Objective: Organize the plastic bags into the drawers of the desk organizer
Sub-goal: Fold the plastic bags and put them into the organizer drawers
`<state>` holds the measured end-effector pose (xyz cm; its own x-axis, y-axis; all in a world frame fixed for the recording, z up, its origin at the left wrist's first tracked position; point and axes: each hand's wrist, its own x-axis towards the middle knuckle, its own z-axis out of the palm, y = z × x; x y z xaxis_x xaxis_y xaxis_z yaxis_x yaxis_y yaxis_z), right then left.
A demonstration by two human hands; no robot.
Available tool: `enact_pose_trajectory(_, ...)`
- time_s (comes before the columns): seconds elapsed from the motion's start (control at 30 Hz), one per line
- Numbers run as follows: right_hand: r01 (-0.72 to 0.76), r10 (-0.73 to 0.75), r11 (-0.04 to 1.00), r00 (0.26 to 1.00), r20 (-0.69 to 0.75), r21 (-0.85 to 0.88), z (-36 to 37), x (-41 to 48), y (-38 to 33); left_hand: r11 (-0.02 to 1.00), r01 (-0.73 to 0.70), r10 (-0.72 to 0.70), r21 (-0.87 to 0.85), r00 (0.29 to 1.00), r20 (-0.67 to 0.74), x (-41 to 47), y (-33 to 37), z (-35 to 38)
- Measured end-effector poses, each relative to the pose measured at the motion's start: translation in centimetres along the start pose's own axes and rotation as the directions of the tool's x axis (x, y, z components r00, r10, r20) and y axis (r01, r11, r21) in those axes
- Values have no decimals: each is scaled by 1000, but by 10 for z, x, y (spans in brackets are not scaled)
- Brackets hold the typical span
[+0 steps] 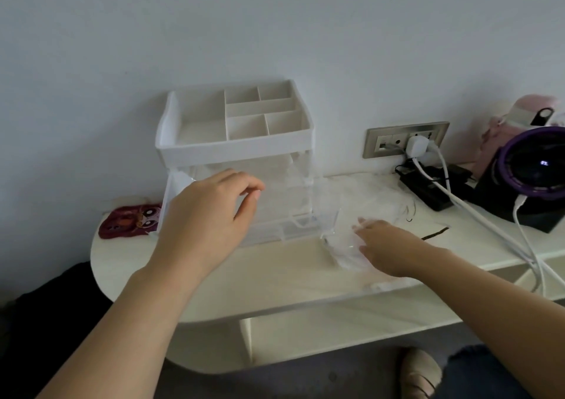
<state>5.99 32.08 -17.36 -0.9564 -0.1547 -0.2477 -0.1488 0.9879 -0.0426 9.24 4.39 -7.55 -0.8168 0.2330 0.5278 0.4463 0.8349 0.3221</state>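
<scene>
My left hand hovers right in front of the clear drawers of the white plastic desk organizer with the divided open tray on top, fingers loosely curled, thumb and forefinger slightly apart with nothing between them. My right hand lies flat, fingers straight, on the heap of crumpled clear plastic bags, which sits on the white desk just right of the organizer's base. A maroon cartoon-face cloth patch lies just left of the organizer.
</scene>
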Motion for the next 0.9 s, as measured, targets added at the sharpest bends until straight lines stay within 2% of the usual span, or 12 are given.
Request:
enact_pose_trajectory(0.1, -14, 13, 1000, 999, 29, 11, 4, 6, 0, 1000, -12, 12, -2, 1000, -8, -2, 0, -1)
enact_pose_trajectory(0.23, -105, 106, 994, 987, -117, 11, -2, 7, -3, 1000, -21, 21, 9, 1000, -10, -4, -2, -2)
enact_pose_trajectory(0.33, -125, 117, 991, 981, -153, -44, -1, 7, -6, 999, -31, 31, 10, 999, -17, -4, -2, -2)
enact_pose_trajectory(0.43, -92, 87, 996, 982, -168, -21, 3, 7, -4, 999, -37, 37, 9, 999, -26, -4, -1, -2)
enact_pose_trajectory(0.57, 4, 5, 997, 994, -113, 77, 11, 6, -2, 999, -45, 45, 11, 998, -44, -4, 1, -2)
enact_pose_trajectory(0.63, 11, 2, 995, 990, -139, 96, 11, 5, -4, 998, -54, 55, 11, 997, -49, -5, 1, -2)
enact_pose_trajectory(0.7, -1, 7, 1000, 980, -200, 31, 11, 3, -7, 998, -58, 59, 17, 997, -44, -5, 2, -2)
enact_pose_trajectory(0.8, -29, -12, 987, 968, -251, -159, 13, -2, -13, 997, -65, 67, 43, 997, -30, -6, 4, -4)
enact_pose_trajectory(0.9, -49, 7, 989, 957, -290, -137, 11, -9, -15, 985, -145, 153, 93, 985, -77, -8, 8, -4)
